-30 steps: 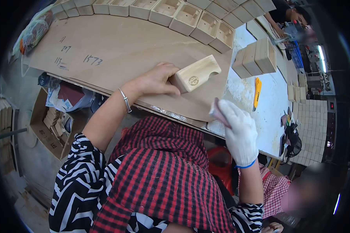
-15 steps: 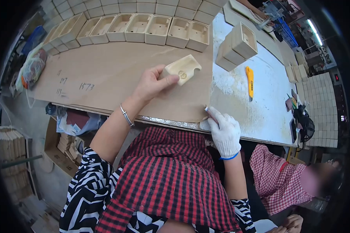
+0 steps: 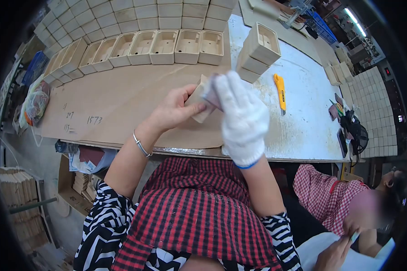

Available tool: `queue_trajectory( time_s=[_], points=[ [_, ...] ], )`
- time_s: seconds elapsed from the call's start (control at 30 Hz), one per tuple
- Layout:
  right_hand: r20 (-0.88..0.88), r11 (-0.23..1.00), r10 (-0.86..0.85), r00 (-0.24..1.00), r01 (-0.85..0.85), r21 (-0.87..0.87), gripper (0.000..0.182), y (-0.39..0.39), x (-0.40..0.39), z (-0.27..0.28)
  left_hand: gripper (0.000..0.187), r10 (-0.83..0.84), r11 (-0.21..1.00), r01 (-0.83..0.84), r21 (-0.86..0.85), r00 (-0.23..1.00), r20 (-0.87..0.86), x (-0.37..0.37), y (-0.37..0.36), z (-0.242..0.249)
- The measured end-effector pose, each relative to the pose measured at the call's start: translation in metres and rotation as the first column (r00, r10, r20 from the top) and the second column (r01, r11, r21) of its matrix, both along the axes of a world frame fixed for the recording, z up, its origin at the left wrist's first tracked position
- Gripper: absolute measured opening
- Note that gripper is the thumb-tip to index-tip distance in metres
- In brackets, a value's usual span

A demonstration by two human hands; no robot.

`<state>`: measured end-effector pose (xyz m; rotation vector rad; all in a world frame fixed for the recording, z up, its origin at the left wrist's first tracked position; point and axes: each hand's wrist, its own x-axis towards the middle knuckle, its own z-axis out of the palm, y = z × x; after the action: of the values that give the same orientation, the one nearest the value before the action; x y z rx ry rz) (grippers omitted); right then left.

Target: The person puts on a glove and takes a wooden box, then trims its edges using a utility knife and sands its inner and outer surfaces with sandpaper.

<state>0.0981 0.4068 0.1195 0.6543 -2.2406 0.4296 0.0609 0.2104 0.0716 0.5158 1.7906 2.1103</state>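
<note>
My left hand [image 3: 178, 106], bare with a metal bangle at the wrist, is closed around a small pale wooden box [image 3: 199, 113] above the brown board. The box is tilted, and part of it is hidden behind my other hand. My right hand [image 3: 244, 117], in a white knit glove, pinches a folded brownish piece of sandpaper [image 3: 214, 92] against the box's upper right side. Motion blurs the glove and the sandpaper. To the right, a yellow utility knife [image 3: 280, 92] lies on the white tabletop.
A row of wooden boxes [image 3: 165, 47] runs along the back, with stacked boxes [image 3: 135, 17] behind. Another box stack [image 3: 260, 49] stands right of centre. A plastic bag [image 3: 35, 101] hangs at the left. At the lower right sits a co-worker in a checked garment [image 3: 325, 196].
My gloved right hand has risen from the table's front edge and brought the sandpaper onto the box. My left hand has turned the box. The view has shifted slightly.
</note>
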Motion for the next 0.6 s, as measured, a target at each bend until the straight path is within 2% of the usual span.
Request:
queue_trajectory(
  time_s=[0.1,0.13,0.2,0.27,0.3,0.37,0.4,0.43,0.53,0.57,0.6],
  points=[
    [0.04,0.982,0.092,0.995,-0.098,0.159,0.049,-0.016,-0.009,0.005,0.036,-0.037,0.991,0.047,0.121,0.996,-0.083,0.0,0.001,-0.008],
    [0.04,0.982,0.092,0.995,-0.097,0.161,0.049,-0.008,-0.007,0.0,0.036,-0.038,0.991,0.048,0.123,0.996,-0.083,0.001,-0.003,-0.007],
    [0.188,0.923,-0.165,0.968,0.084,0.375,0.048,0.029,-0.002,-0.018,0.034,0.05,0.987,-0.041,0.154,0.997,-0.055,0.002,-0.016,-0.004],
    [0.41,0.902,-0.293,0.864,0.108,0.417,0.051,0.058,0.011,-0.04,0.033,0.077,0.984,-0.069,0.164,0.996,-0.041,0.0,-0.027,-0.002],
    [0.404,0.9,-0.296,0.865,0.111,0.421,0.051,0.065,0.009,-0.048,0.032,0.056,0.997,-0.051,0.05,0.993,-0.099,-0.001,-0.03,0.0],
    [0.293,0.962,-0.209,0.933,0.142,0.233,0.051,0.077,0.009,-0.064,0.029,-0.022,0.98,-0.019,-0.198,0.978,-0.207,-0.004,-0.034,0.004],
    [0.222,0.98,-0.176,0.959,0.15,0.128,0.051,0.079,0.009,-0.065,0.029,-0.04,0.978,-0.006,-0.208,0.975,-0.217,-0.005,-0.035,0.004],
    [0.22,0.979,-0.188,0.957,0.165,0.118,0.051,0.078,0.007,-0.065,0.029,-0.056,0.975,0.007,-0.22,0.974,-0.219,-0.001,-0.036,0.001],
    [0.227,0.971,-0.025,0.974,0.077,-0.226,0.048,0.065,-0.017,-0.057,0.028,-0.099,0.967,0.041,-0.252,0.97,-0.223,0.007,-0.033,-0.007],
    [0.227,0.969,-0.034,0.973,0.087,-0.231,0.048,0.054,-0.024,-0.049,0.029,-0.127,0.963,0.027,-0.27,0.924,-0.361,0.008,-0.03,-0.009],
    [0.213,0.959,0.032,0.977,0.03,-0.28,0.046,0.04,-0.032,-0.037,0.03,-0.152,0.959,0.008,-0.282,0.857,-0.492,0.008,-0.028,-0.01]
  ],
)
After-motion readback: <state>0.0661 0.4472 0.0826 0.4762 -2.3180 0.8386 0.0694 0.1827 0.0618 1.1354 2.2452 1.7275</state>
